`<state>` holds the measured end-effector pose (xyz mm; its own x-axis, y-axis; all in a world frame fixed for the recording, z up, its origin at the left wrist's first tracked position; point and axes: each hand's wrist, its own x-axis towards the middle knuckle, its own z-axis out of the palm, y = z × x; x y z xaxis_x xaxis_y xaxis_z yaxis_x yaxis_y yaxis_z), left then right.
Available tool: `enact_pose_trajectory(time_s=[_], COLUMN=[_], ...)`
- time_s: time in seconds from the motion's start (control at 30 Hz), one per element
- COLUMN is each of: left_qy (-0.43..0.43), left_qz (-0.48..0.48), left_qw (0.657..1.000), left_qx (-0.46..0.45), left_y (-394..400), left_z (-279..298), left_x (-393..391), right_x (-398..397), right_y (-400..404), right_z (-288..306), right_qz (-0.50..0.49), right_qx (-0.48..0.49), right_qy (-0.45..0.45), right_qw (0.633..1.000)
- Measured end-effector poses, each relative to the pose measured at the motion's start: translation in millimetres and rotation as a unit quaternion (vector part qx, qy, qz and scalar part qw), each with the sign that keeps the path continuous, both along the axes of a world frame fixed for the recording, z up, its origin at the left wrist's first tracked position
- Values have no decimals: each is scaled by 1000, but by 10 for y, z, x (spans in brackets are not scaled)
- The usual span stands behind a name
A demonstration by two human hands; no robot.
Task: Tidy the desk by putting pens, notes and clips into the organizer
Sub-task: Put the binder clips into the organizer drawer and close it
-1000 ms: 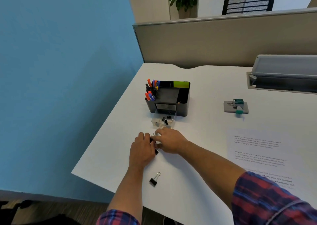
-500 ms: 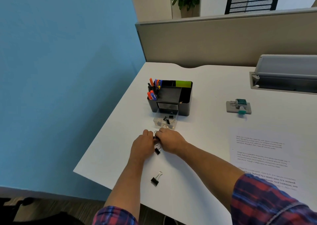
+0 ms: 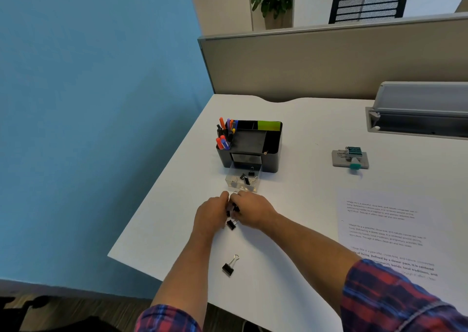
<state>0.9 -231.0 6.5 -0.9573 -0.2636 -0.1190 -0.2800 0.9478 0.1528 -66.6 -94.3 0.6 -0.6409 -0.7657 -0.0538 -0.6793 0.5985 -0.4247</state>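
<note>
A black desk organizer (image 3: 272,151) stands on the white desk, with colored pens (image 3: 225,134) upright in its left cup and a green note pad (image 3: 269,125) at its back. Its clear drawer (image 3: 241,181) is pulled out and holds several black binder clips. Just in front of the drawer my left hand (image 3: 211,215) and my right hand (image 3: 250,211) are cupped together around a small bunch of binder clips (image 3: 231,224), mostly hidden between the fingers. One more binder clip (image 3: 230,267) lies loose on the desk nearer to me.
A printed sheet of paper (image 3: 382,227) lies at the right. A grey and green stapler-like tool (image 3: 350,158) sits behind it, and a grey tray (image 3: 417,118) stands at the far right. The desk's left edge (image 3: 162,192) runs close to my left hand.
Both hands have drawn closer together around the clips and edged slightly toward the drawer. The loose clip near me has not moved.
</note>
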Motion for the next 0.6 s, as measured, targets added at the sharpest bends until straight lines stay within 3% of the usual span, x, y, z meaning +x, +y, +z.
enact_pose_trajectory(time_s=[0.17, 0.33, 0.4, 0.5, 0.6], left_qy=[89, 169, 185, 155, 120], left_qz=[98, 225, 293, 418, 446], left_qw=[988, 937, 890, 771, 694], left_qx=[85, 209, 296, 454, 552], left_y=[-54, -77, -39, 25, 65], left_z=[-86, 80, 203, 413, 519], left_x=[-41, -158, -241, -386, -493], right_x=[21, 7, -7, -7, -6], right_y=[13, 50, 63, 84, 116], right_z=[-4, -1, -5, 22, 59], right_qz=[-53, -73, -59, -38, -15], right_qx=[-12, -18, -4, 0, 16], right_qy=[-20, -36, -23, -25, -37], right_qw=[998, 997, 998, 999, 999])
